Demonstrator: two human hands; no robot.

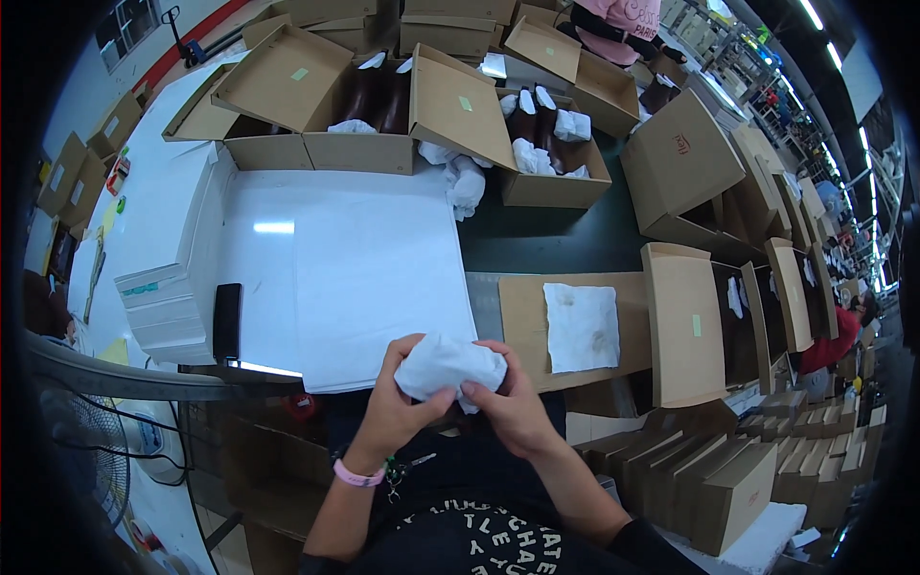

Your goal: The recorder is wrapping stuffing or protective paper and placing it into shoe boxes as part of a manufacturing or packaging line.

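Close to my body I hold a crumpled wad of white tissue paper point(450, 366) between both hands. My left hand point(404, 402) grips its left side, thumb pressed on the front. On the other side my right hand point(510, 407) is closed round it, its thumb near the left one. Whether anything is inside the wad cannot be seen. Just beyond it lies a broad stack of flat white paper sheets point(374, 259). To the right a stained white sheet point(583, 328) rests on a flat cardboard piece point(525, 316).
Open cardboard boxes point(359, 153) with dark brown boots point(391, 101) and tissue wads stand at the back. More open boxes point(685, 326) line the right. A black phone point(227, 321) lies beside a tall paper stack point(168, 249). A fan point(96, 450) is at lower left; a person in pink point(623, 24) stands far back.
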